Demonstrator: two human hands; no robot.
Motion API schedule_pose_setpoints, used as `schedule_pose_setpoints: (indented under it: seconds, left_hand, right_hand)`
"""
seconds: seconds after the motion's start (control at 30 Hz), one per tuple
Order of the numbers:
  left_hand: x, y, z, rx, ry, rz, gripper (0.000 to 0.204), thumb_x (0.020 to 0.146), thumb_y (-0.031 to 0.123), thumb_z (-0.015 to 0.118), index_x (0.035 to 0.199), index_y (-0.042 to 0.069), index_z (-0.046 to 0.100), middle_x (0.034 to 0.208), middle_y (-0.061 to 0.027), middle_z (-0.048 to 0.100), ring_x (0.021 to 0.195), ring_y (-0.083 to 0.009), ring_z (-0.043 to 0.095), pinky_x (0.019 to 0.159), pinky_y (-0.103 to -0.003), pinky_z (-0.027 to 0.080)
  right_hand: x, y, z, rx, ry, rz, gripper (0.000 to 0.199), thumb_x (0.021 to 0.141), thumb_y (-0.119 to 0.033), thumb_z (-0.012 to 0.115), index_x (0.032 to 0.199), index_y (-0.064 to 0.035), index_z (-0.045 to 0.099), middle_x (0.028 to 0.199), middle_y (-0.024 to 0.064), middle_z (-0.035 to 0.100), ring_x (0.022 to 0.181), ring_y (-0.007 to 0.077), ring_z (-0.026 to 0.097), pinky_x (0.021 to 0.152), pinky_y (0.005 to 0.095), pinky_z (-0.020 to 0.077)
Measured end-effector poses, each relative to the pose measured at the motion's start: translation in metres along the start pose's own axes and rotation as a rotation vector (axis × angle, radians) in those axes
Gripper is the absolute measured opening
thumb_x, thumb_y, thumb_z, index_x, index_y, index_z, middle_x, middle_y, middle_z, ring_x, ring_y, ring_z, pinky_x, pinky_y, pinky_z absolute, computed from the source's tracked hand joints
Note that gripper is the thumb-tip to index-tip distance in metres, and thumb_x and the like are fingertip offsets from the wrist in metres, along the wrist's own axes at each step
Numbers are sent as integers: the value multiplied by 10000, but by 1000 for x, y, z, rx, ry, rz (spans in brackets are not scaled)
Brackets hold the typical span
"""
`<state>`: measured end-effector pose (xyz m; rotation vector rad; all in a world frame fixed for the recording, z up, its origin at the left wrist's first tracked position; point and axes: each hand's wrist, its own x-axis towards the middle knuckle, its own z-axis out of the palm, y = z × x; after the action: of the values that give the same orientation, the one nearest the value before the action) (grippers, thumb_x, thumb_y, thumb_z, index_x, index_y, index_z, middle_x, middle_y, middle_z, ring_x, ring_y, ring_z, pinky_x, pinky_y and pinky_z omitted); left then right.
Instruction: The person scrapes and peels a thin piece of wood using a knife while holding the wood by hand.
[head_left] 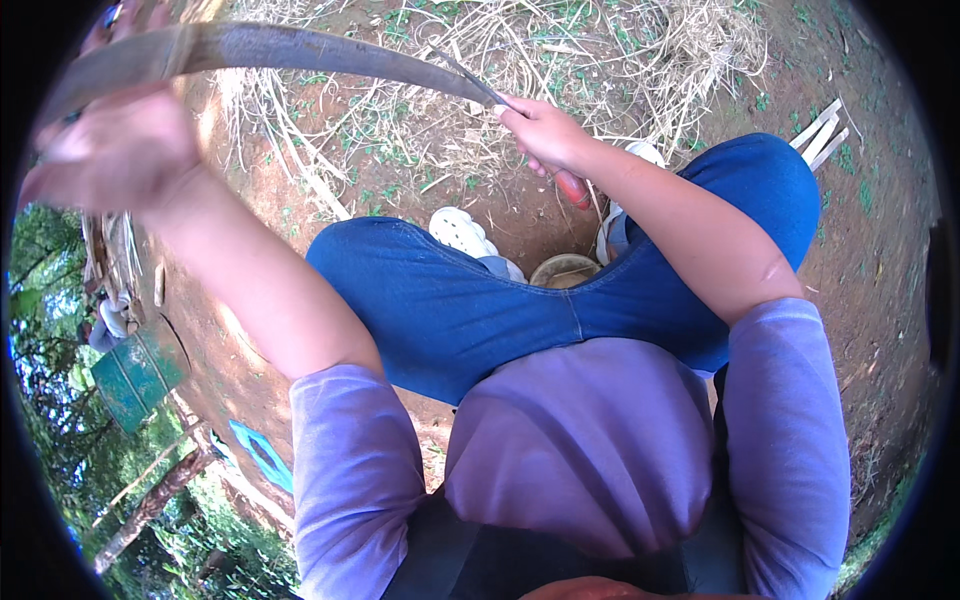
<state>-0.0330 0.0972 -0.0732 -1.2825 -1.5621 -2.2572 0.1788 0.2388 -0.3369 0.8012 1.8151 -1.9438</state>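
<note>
A long, curved, grey-brown strip of split bamboo (300, 48) spans the upper left, narrowing toward my right hand. My left hand (125, 140), blurred by motion, is around its wide end, palm below the strip and fingers showing above it. In my right hand (548, 137) is a knife with a red handle (572, 189), whose end sticks out below my fist. The thin dark knife blade (462, 70) points up and left, meeting the narrow end of the strip close to my thumb. Exactly how deep the blade sits is unclear.
Pale shavings (690, 60) litter the reddish ground beyond my knees. A round container (564, 271) stands between my feet in white clogs (462, 232). Several light slats (822, 132) lie right of my knee. At left are a green panel (137, 378) and a blue frame (262, 455).
</note>
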Motion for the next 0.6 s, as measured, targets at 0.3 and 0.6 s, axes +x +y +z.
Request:
schedule_pose_setpoints:
  seconds: [0.3, 0.6]
  left_hand:
    - [-126, -127, -26, -41, 256, -434, 284, 1018, 280, 658, 1025, 35, 516, 787, -71, 598, 776, -243, 657, 809, -471, 598]
    - [-120, -131, -15, -113, 201, -435, 312, 1015, 216, 639, 785, 99, 465, 653, -16, 464, 576, -178, 532, 612, -407, 549]
  right_hand:
    - [-11, 20, 62, 229, 115, -100, 556, 1069, -356, 501, 1590, -199, 382, 684, 27, 577, 526, 128, 605, 491, 313, 529]
    - [-9, 45, 55, 188, 187, 17, 500, 1085, -376, 455, 1566, -244, 433, 642, 5, 540, 507, 119, 582, 491, 306, 527]
